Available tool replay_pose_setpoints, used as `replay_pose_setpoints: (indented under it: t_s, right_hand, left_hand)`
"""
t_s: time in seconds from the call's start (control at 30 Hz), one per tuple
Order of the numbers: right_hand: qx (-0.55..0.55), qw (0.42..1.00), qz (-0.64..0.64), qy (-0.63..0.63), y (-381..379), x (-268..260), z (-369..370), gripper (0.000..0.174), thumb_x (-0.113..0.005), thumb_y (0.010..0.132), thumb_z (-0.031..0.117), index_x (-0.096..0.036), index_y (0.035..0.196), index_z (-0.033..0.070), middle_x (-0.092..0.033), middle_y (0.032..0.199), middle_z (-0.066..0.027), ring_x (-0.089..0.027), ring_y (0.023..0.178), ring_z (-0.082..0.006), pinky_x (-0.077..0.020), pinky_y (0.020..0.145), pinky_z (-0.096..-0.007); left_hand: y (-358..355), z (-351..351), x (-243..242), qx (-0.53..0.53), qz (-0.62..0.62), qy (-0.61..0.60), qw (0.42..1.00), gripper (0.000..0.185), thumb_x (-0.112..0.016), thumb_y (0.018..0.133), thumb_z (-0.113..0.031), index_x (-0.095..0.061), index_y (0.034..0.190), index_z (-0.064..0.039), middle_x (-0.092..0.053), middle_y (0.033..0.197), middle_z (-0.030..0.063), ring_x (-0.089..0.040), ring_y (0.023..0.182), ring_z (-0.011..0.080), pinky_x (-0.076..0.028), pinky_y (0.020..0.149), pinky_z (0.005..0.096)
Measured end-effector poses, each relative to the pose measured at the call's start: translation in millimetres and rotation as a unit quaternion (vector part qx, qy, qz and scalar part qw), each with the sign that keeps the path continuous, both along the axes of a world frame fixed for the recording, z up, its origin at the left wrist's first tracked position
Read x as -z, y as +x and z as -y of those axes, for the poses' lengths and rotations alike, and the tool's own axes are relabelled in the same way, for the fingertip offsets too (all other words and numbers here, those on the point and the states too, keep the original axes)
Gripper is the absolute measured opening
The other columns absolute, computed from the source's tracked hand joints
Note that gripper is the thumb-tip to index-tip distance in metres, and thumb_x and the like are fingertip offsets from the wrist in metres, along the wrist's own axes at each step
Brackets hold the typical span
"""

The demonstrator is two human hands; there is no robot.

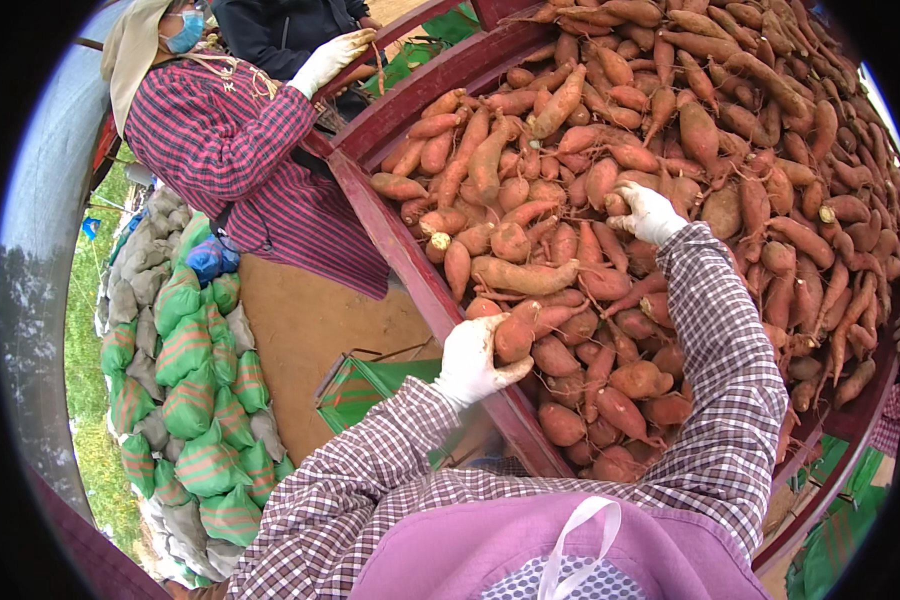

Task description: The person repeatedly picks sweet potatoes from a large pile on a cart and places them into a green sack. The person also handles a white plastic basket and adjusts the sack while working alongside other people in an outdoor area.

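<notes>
A large heap of reddish sweet potatoes, some with thin roots, fills a dark red metal-framed bed. My left hand, in a soiled white glove, grips a rounded sweet potato just inside the near rail. Farther into the heap, my gloved right hand has its thumb and fingers around the blunt end of a small sweet potato. The rest of that root is hard to make out among its neighbours.
Across the rail stands a co-worker in a checked garment, one gloved hand at the frame. Another person in dark clothing is behind. Filled green sacks are piled at left. A green striped bag hangs open below the rail.
</notes>
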State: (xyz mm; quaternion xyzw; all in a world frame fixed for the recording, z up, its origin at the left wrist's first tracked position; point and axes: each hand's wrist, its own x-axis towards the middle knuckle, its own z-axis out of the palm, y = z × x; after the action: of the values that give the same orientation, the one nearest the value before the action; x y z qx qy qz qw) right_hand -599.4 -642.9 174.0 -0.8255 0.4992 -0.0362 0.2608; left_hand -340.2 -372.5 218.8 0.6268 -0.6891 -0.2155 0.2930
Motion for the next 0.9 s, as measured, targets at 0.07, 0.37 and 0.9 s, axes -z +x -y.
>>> replay_pose_setpoints:
  t_s: [0.07, 0.37, 0.9]
  right_hand:
    - [0.013, 0.991, 0.131, 0.023, -4, -20, -14, 0.051, -0.076, 0.087, 0.03, -0.06, 0.128, 0.005, -0.063, 0.125, -0.0145, -0.062, 0.113, -0.032, -0.0497, 0.098, -0.0384]
    - [-0.031, 0.938, 0.338, -0.075, 50, -120, -132, 0.037, -0.076, 0.086, 0.016, -0.064, 0.118, 0.003, -0.068, 0.107, -0.0106, -0.066, 0.099, -0.0179, -0.0543, 0.088, -0.0311]
    - [0.043, 0.969, 0.222, -0.096, 46, -63, -65, 0.047, -0.059, 0.097, 0.043, -0.066, 0.116, 0.0, -0.069, 0.11, -0.0199, -0.067, 0.101, -0.0355, -0.0538, 0.089, -0.0422]
  left_hand:
    - [3, -1, 5, 0.006, 0.009, 0.018, 1.0, 0.06, -0.084, 0.068, -0.038, -0.068, 0.114, -0.002, -0.07, 0.092, 0.019, -0.069, 0.089, 0.037, -0.055, 0.08, 0.0414]
    - [8, 21, -7, 0.079, -0.214, 0.062, 0.972, 0.103, -0.093, 0.066, -0.025, -0.034, 0.147, -0.001, -0.037, 0.152, 0.0134, -0.043, 0.136, 0.0245, -0.042, 0.11, 0.0412]
    - [14, 2, -15, 0.012, -0.435, 0.149, 0.888, 0.094, -0.093, 0.069, -0.026, -0.039, 0.142, -0.006, -0.053, 0.132, 0.0096, -0.056, 0.119, 0.0216, -0.045, 0.107, 0.0398]
